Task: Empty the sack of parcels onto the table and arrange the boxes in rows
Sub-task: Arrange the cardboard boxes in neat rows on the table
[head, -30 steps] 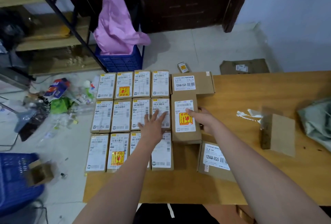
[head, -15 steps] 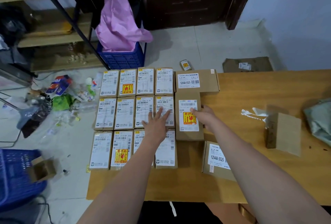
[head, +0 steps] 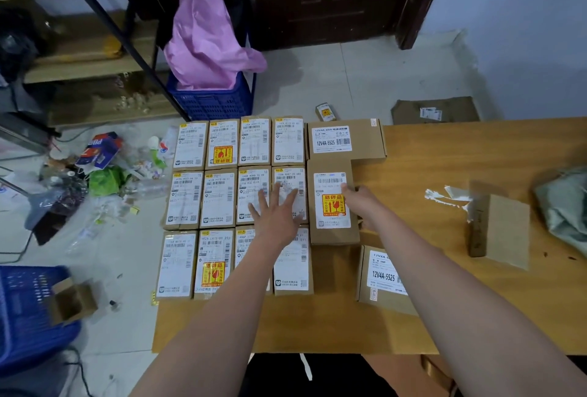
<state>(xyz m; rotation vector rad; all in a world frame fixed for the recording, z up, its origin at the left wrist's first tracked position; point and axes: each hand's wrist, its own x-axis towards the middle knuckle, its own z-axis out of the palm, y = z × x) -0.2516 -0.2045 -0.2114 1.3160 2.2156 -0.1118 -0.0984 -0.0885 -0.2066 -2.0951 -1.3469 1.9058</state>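
Several small labelled cardboard boxes (head: 219,198) lie in three rows on the left end of the wooden table (head: 428,158). My left hand (head: 276,215) lies flat with fingers spread on the middle row's right-hand boxes. My right hand (head: 365,203) grips the right edge of a taller box with a yellow fragile sticker (head: 327,203), which sits against the grid's right side. A wide box marked 12V4A (head: 344,141) lies just behind it. A second 12V4A box (head: 378,276) lies nearer me, partly under my right forearm. The grey-green sack (head: 565,206) is crumpled at the table's right edge.
A flat brown package (head: 505,228) and torn white tape (head: 444,196) lie right of centre on the table. On the floor are a blue crate (head: 209,101) holding a pink bag (head: 206,31), a blue basket (head: 25,311), scattered litter (head: 101,171), a small box (head: 325,111) and flattened cardboard (head: 435,110).
My right fingers have crept a little further onto the fragile-sticker box's label. The left hand stays flat on the middle row. The view has shifted slightly.
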